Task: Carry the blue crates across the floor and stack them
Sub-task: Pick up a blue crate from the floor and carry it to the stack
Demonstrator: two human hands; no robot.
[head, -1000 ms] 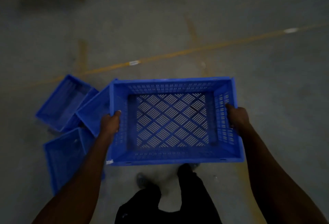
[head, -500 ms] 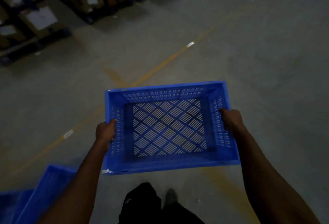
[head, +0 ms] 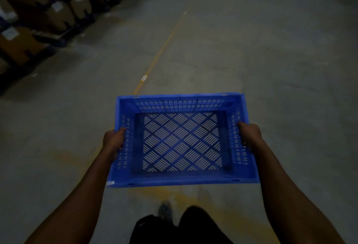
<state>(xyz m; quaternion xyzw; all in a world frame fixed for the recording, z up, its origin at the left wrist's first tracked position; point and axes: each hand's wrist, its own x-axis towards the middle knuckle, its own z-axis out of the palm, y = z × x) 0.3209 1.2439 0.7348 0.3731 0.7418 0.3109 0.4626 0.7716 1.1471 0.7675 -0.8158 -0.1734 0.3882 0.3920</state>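
On each short side of the blue crate (head: 182,141), fingers curl over the rim: left hand (head: 114,140) and right hand (head: 249,134) both clamped on it. Crate held level above the floor (head: 271,59), yellow line (head: 160,50) just ahead, boxes (head: 48,9) far left.

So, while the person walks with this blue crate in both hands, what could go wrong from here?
1. The blue crate is held low in front and hides the floor just ahead, so a misstep is possible in this dim light.
2. The left hand and right hand grip only the short side walls; a slip could tilt or drop it.
3. The racks of boxes stand on the left; drifting there could knock the crate.
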